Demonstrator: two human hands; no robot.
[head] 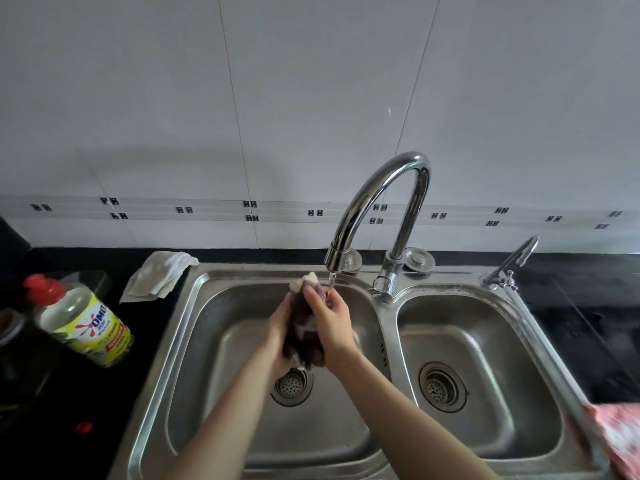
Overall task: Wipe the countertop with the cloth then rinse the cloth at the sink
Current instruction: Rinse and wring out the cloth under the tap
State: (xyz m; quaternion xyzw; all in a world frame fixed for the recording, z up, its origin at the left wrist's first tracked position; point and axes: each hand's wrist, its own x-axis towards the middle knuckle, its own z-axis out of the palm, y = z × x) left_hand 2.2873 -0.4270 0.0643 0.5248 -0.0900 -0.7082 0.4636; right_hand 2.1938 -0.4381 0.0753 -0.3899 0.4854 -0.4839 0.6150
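Left hand and right hand clutch the cloth over the sink (tap running).

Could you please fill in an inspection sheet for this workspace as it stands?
Surface: black countertop around a stainless steel double sink.
Job's things: dark purple cloth under water running from the chrome gooseneck tap, over the left basin.
Clutter: white folded cloth and red-capped clear detergent bottle left of the sink; pink patterned cloth at the right edge.
Grips: left hand and right hand both hold the purple cloth.
Cables: nothing seen.
Surroundings: white tiled wall; small chrome side tap.
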